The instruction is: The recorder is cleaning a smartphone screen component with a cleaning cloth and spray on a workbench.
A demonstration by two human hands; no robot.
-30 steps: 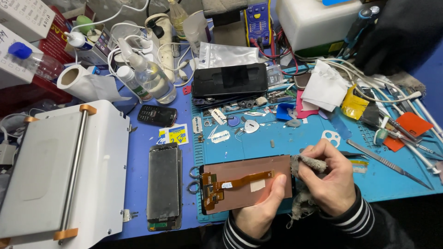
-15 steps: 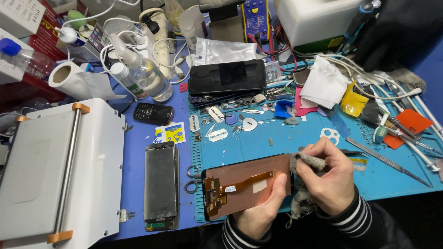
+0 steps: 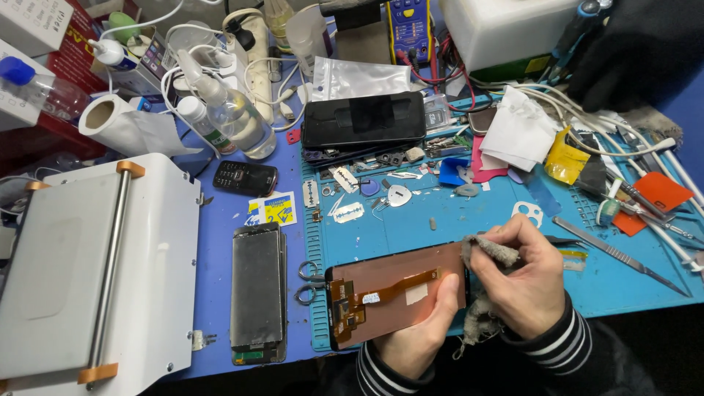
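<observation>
**Two hands on a copper-backed screen panel**

Nearest the camera, the left hand (image 3: 422, 330) grips the lower right edge of a phone screen panel (image 3: 396, 292), thumb over its copper-coloured back, which faces up with an orange flex cable across it. The panel lies tilted at the front edge of the blue work mat (image 3: 455, 220). The right hand (image 3: 524, 275) is closed around a frayed grey cloth (image 3: 490, 251), pinching it against the panel's upper right corner; loose threads hang below the palm. Both sleeves are striped black and white.

Just left of the panel, small scissors (image 3: 308, 282) lie on the mat's edge, and beyond them a dark phone frame (image 3: 257, 293) rests flat on the counter (image 3: 220, 242). A white machine with orange-ended bars (image 3: 95, 271) fills the left side.

Further back, razor blades (image 3: 348, 213) and small parts are scattered over the mat, with a metal scalpel (image 3: 616, 249) to the right. Behind them sits a stack of black phones (image 3: 363, 121), a clear spray bottle (image 3: 231, 110), a paper roll (image 3: 121, 125) and white tissue (image 3: 521, 132).
</observation>
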